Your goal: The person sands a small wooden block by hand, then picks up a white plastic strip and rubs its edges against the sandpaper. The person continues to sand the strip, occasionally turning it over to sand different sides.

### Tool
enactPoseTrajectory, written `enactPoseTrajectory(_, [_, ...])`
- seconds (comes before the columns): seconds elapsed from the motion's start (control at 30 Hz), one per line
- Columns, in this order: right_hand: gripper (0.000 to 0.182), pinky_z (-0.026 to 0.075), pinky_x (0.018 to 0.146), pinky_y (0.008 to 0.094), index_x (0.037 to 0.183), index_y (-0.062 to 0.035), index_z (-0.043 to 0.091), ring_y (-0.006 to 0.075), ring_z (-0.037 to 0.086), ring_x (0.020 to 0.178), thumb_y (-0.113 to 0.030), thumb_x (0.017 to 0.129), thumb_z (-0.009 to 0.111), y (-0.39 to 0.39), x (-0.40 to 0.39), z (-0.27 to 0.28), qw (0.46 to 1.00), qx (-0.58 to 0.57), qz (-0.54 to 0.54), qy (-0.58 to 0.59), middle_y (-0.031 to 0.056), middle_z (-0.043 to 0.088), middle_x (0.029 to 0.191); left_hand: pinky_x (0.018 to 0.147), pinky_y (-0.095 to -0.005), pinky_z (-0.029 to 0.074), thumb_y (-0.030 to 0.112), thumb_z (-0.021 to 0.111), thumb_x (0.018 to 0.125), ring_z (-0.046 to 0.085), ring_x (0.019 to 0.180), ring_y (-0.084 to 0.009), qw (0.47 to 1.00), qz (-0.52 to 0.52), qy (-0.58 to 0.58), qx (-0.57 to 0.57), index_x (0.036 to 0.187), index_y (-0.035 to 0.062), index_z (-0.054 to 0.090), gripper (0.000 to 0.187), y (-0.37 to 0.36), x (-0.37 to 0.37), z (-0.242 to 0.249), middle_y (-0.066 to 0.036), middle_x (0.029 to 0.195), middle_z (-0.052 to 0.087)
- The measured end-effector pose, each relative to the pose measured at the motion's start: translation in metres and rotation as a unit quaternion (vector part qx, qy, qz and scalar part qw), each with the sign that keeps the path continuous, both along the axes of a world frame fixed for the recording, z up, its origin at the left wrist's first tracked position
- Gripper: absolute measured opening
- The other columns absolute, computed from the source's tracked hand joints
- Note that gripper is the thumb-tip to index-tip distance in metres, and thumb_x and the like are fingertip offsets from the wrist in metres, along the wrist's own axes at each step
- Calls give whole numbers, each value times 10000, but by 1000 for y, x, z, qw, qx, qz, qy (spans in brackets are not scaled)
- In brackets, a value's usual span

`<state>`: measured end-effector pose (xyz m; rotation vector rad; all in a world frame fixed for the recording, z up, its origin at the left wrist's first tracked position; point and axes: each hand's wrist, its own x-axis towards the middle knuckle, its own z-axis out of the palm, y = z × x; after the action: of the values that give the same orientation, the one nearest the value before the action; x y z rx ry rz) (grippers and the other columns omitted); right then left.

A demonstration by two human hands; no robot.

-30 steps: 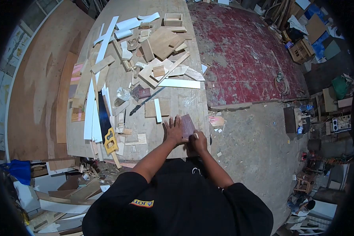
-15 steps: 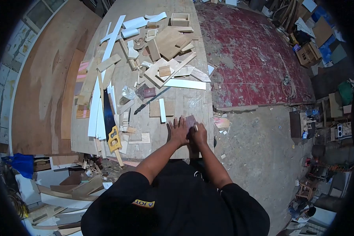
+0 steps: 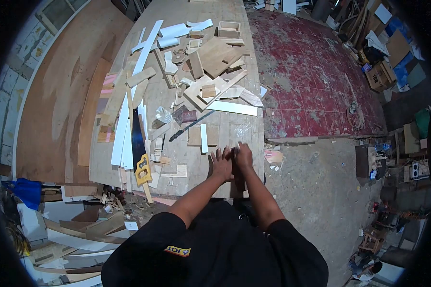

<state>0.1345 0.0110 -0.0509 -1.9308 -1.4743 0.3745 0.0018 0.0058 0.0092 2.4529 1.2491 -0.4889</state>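
Observation:
My left hand (image 3: 221, 165) lies on the workbench (image 3: 187, 186) near its front edge, fingers spread and pressed down. Right beside it, my right hand (image 3: 244, 157) is closed in a pinch, with a small pale piece (image 3: 238, 145) showing at the fingertips; its kind cannot be made out. The hands and their shadow hide the surface between them. Just ahead of my left hand, a narrow white strip (image 3: 204, 138) rests on a square wooden board (image 3: 194, 136). A dark, long thin tool (image 3: 177, 135) lies diagonally behind that board.
To the left lies a handsaw (image 3: 141, 167) with a yellow handle, beside long white strips (image 3: 122, 150). Wood offcuts (image 3: 215, 57) and a small open wooden box (image 3: 229, 29) fill the back. A clear plastic bag (image 3: 163, 115) sits near a reddish-brown sheet (image 3: 189, 116).
My right hand has moved forward along the bench, beside the spread left hand. The brownish sheet seen between the hands earlier is now hidden from view. The whole view has shifted slightly.

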Motion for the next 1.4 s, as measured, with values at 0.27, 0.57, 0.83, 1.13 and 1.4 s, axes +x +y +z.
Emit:
enactPoseTrajectory(0.27, [115,571,648,343,914,29,626,222,641,709,-70,857,641,24,20,71,785,6,-126,606,112,629,782,1098,-691,94,374,719,755,91,1433,-481,988,53,-143,4,1456,24,332,874,15,-9,-13,-224,1580,66])
enactPoseTrajectory(0.57, [160,572,673,304,997,-51,595,160,643,740,-60,854,665,-27,13,135,684,56,-84,722,49,637,821,957,-345,466,36,581,883,610,1104,-270,727,179,-655,-102,1368,14,476,496,17,12,58,-197,1198,601])
enactPoseTrajectory(0.83, [172,553,663,296,1010,-53,595,155,638,728,-62,855,669,-35,10,145,695,81,-67,711,54,648,827,826,-284,514,27,663,869,673,902,-154,746,167,-645,0,1211,25,632,343,6,9,91,-122,1007,693])
enactPoseTrajectory(1.13, [367,560,681,297,1202,-31,560,163,640,761,-34,852,671,-47,-4,158,707,85,-91,696,90,643,923,766,-261,529,45,693,860,686,829,-142,732,218,-645,-36,1056,-7,679,203,-1,4,94,-95,895,717])
enactPoseTrajectory(1.4, [452,565,739,346,1307,-66,495,188,652,847,-86,882,650,-77,7,143,673,53,-3,738,91,639,1019,747,-233,524,49,642,903,657,803,-101,688,273,-662,-118,1065,-26,684,183,10,-9,80,-81,894,713])
